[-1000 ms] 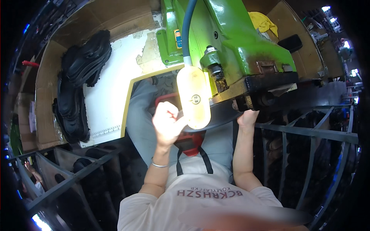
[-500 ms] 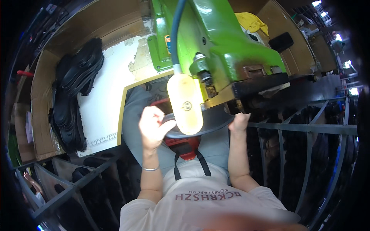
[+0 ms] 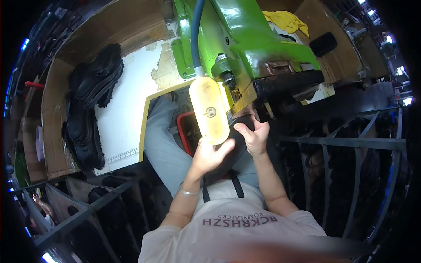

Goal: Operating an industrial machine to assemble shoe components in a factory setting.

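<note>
A dark shoe sole (image 3: 236, 149) is turned end-on toward me below the machine's head, and much of it is hidden by the lamp and my hands. My right hand (image 3: 257, 136) pinches its far part, thumb on top, close under the black machine head (image 3: 287, 83). Nearer to me, my left hand (image 3: 208, 158) grips its left edge with the thumb stretched across; those fingertips are partly behind the lamp. The glowing yellow oval lamp (image 3: 209, 118) hangs just above my left hand. The green machine (image 3: 263, 39) stands beyond both hands.
Black soles (image 3: 83, 127) are stacked on the white tabletop (image 3: 118, 118) at left, inside cardboard walls (image 3: 55, 144). A red bin (image 3: 182, 131) sits below, between my legs. Metal racks (image 3: 342, 142) flank both sides. A yellow cloth (image 3: 287, 22) lies at the back right.
My hands have come closer together, the left moving right and nearer to me, the right moving left. The sole has swung from lying crosswise to pointing away from me.
</note>
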Demonstrator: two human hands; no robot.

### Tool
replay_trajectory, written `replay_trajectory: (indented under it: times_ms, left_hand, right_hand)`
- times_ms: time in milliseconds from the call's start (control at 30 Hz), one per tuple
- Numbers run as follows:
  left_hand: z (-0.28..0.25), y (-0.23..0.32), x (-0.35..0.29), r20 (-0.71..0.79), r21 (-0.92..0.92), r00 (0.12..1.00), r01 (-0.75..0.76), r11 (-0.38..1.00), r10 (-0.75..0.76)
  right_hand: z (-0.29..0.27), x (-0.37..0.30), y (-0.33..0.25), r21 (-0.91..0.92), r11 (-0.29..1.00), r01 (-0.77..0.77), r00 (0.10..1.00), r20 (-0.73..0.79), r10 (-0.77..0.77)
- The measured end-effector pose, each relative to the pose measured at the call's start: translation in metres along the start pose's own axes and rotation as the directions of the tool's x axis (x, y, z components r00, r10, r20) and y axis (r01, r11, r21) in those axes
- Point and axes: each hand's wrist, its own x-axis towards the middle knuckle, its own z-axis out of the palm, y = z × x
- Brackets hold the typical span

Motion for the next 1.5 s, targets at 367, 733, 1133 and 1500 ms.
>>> replay_trajectory:
  times_ms: [367,733,1133,1500]
  left_hand:
    - [0.043,-0.010,0.007,-0.387,0.041,0.913,-0.122,0.992,0.128]
    - [0.023,-0.004,-0.004,-0.357,-0.152,0.933,-0.096,0.984,0.036]
    - [-0.046,0.018,-0.019,-0.300,0.000,0.952,-0.064,0.998,0.061]
    - [0.013,0.011,0.014,-0.294,0.123,0.926,-0.209,0.970,0.237]
  right_hand:
    - [-0.047,-0.151,0.013,0.207,0.677,-0.707,0.706,0.133,0.696]
    - [-0.095,-0.062,-0.035,0.050,0.960,-0.275,0.933,-0.229,0.279]
    - [-0.044,0.014,-0.026,0.122,0.974,-0.189,0.982,0.043,0.185]
    - [-0.090,0.013,-0.029,0.082,0.995,-0.052,0.966,-0.248,0.071]
